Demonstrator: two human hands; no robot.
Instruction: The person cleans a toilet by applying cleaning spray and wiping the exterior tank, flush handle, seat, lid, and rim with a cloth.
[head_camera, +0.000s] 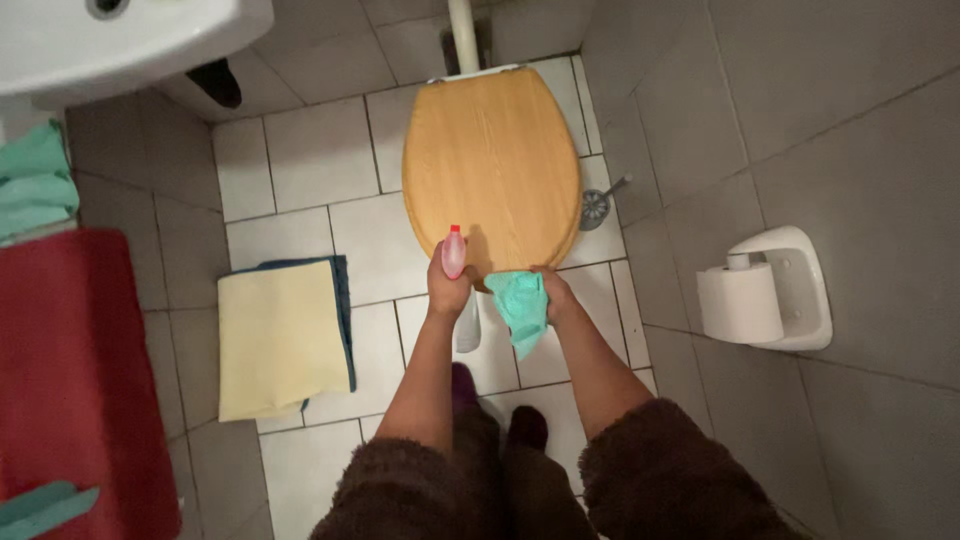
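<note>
A spray bottle (455, 252) with a red cap stands upright in the closed left hand (447, 290), its nozzle over the front edge of the shut wooden toilet lid (490, 165), likely so spray lands on the wood. The right hand (556, 296) grips a bunched green cloth (521, 308) just below that edge, hanging ready beside the bottle. On the tiled floor (300, 150) to the left lies a yellow mat (282, 338); a toilet brush (597, 206) stands by the lid's right side, a paper roll (740, 300) on the wall.
</note>
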